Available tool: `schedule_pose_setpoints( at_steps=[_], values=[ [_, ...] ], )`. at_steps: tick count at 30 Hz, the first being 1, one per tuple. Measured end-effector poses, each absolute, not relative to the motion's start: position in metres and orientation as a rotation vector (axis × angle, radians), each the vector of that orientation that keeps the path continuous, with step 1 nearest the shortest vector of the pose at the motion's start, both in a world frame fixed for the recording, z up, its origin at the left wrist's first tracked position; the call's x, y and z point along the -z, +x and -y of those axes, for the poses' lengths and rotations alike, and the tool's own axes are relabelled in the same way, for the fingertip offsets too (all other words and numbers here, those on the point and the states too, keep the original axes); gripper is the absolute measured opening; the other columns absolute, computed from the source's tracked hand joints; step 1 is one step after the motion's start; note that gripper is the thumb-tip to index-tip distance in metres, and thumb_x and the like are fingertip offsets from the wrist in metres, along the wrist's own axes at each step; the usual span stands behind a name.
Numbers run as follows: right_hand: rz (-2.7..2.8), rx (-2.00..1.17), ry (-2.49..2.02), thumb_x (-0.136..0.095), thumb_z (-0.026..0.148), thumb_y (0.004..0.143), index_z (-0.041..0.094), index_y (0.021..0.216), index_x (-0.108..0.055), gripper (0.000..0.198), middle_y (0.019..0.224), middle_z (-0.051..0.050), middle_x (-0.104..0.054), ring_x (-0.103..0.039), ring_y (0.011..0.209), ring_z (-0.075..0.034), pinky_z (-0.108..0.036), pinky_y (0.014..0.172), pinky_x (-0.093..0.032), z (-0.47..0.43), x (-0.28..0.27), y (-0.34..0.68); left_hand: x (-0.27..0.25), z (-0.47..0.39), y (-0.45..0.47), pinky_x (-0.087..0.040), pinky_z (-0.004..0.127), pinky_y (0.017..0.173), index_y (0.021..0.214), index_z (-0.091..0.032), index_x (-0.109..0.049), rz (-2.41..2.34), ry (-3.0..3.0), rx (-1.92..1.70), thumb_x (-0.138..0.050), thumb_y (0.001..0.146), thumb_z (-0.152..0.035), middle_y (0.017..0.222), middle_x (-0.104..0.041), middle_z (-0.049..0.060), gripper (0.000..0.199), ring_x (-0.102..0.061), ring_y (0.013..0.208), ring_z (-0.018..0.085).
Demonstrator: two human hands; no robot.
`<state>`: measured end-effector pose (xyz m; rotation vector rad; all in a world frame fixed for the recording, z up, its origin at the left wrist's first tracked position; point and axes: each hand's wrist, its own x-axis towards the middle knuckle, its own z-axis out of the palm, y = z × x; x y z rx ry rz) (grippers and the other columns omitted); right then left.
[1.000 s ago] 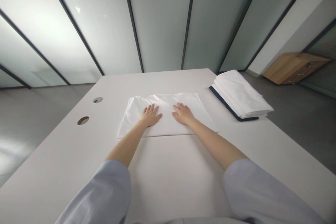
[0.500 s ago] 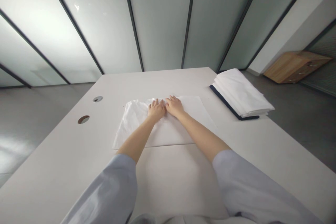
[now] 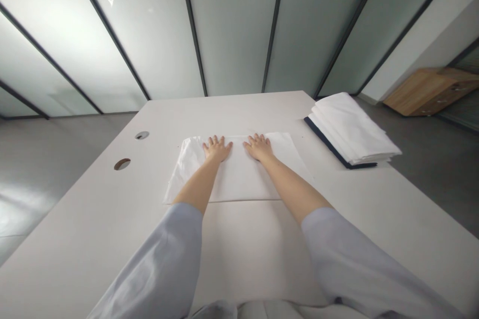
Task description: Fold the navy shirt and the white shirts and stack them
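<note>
A white sheet-like piece (image 3: 239, 179), probably folded cloth or a plastic bag, lies flat on the table in front of me; its left part looks glossy and wrinkled. My left hand (image 3: 217, 149) rests palm down on its far left half with the fingers spread. On the far right half lies my right hand (image 3: 259, 147), also flat with spread fingers. A gap separates the two hands, and neither grips anything. My forearms cover parts of the white piece.
The white table (image 3: 112, 219) has two round cable holes on its left, one with a metal ring (image 3: 141, 135), one bare hole (image 3: 122, 164). At the right lies a stack of folded white cloth (image 3: 354, 127) over something dark blue (image 3: 329, 145). A wooden cabinet (image 3: 422, 92) stands beyond.
My hands have slid apart over the white piece, the left one leftward and the right one rightward. The surface between them looks smoother. The view has shifted slightly.
</note>
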<state>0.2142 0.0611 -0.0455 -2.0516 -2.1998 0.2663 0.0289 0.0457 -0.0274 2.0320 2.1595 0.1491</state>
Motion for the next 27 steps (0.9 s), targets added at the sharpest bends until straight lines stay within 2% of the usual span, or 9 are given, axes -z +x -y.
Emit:
schedule_pose_setpoints(
  at_steps=[8, 14, 18, 22, 24, 27],
  values=[
    [2.024, -0.208, -2.261, -0.025, 0.062, 0.093, 0.018, 0.152, -0.031, 0.074, 0.160, -0.013, -0.022, -0.016, 0.146, -0.034, -0.055, 0.115, -0.014, -0.066, 0.047, 0.303, 0.025, -0.059, -0.049, -0.011, 0.066, 0.112, 0.152, -0.021, -0.029, -2.298, 1.921, -0.051, -0.022, 0.087, -0.069, 0.161, -0.016, 0.014, 0.081, -0.011, 0.147, 0.037],
    [2.019, -0.166, -2.269, -0.025, 0.060, 0.094, 0.018, 0.151, -0.032, 0.071, 0.158, -0.014, -0.026, -0.022, 0.144, -0.036, -0.055, 0.113, -0.017, -0.065, 0.048, 0.317, 0.029, -0.054, -0.072, -0.019, 0.058, 0.114, 0.151, -0.015, -0.032, -2.328, 1.973, -0.115, -0.029, 0.089, -0.064, 0.158, -0.023, 0.019, 0.079, -0.018, 0.146, 0.036],
    [2.033, -0.100, -2.214, -0.028, 0.057, 0.094, 0.016, 0.147, -0.037, 0.068, 0.155, -0.017, -0.031, -0.025, 0.142, -0.035, -0.054, 0.112, -0.019, -0.062, 0.051, 0.315, 0.035, -0.036, -0.070, -0.020, 0.051, 0.116, 0.144, -0.010, -0.041, -2.337, 2.174, -0.374, -0.037, 0.091, -0.053, 0.153, -0.034, 0.019, 0.068, -0.022, 0.145, 0.034],
    [2.018, 0.010, -2.125, -0.036, 0.054, 0.093, 0.012, 0.139, -0.045, 0.063, 0.149, -0.019, -0.040, -0.029, 0.139, -0.033, -0.050, 0.110, -0.022, -0.060, 0.051, 0.313, 0.037, -0.007, -0.060, -0.029, 0.045, 0.113, 0.140, -0.015, -0.046, -1.969, 2.459, -0.535, -0.042, 0.090, -0.050, 0.147, -0.044, 0.015, 0.061, -0.036, 0.138, 0.029],
    [2.007, 0.073, -2.074, -0.042, 0.053, 0.091, 0.010, 0.134, -0.050, 0.061, 0.142, -0.020, -0.047, -0.034, 0.135, -0.033, -0.048, 0.109, -0.024, -0.059, 0.049, 0.312, 0.036, 0.008, -0.050, -0.027, 0.044, 0.115, 0.143, -0.018, -0.044, -1.704, 2.580, -0.466, -0.042, 0.090, -0.055, 0.151, -0.040, 0.013, 0.064, -0.032, 0.141, 0.028],
    [2.020, 0.162, -1.990, -0.048, 0.049, 0.089, 0.010, 0.125, -0.056, 0.053, 0.130, -0.020, -0.056, -0.040, 0.127, -0.032, -0.046, 0.107, -0.025, -0.058, 0.044, 0.309, 0.031, 0.027, -0.032, -0.016, 0.046, 0.118, 0.146, -0.026, -0.041, -1.417, 2.668, -0.250, -0.043, 0.087, -0.065, 0.158, -0.028, 0.009, 0.070, -0.022, 0.146, 0.028]
  ],
)
